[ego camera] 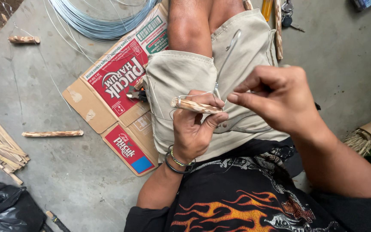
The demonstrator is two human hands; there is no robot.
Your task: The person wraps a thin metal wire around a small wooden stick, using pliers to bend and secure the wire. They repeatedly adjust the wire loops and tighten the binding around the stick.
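Over the lap, above beige cargo shorts (pixel 181 81): left hand (pixel 194 129) closed around a short, pale, bark-streaked wooden stick (pixel 196 106), held nearly level, thumb pressed along its top. Thin silver wire (pixel 228 51) looped round the stick's left end, rising from a twist near the stick's middle to a curved bend higher on the shorts. Right hand (pixel 275 96) just beside the stick's right end, fingers curled, thumb and forefinger pinched together near the twist; blurred, so cannot tell whether wire sits in the pinch. Dark and beaded bracelets (pixel 176 163) on the left wrist; black shirt with orange flame print (pixel 220 210) below.

Seated on grey concrete floor (pixel 65 172). Under the left thigh, a flattened brown cardboard box with red printed panels (pixel 117 81); small red-handled pliers (pixel 136 92) lying on it, touching the shorts' edge. Large coil of grey wire (pixel 99 21) at the floor's top edge, overlapping the cardboard's far end. Bundle of split pale sticks (pixel 1 148) at the left edge, one single stick (pixel 52 133) near it, another (pixel 24 39) toward the top-left corner. Black plastic bag (pixel 5 208) in the bottom-left corner. Bunch of keys (pixel 287 13) near the top edge.
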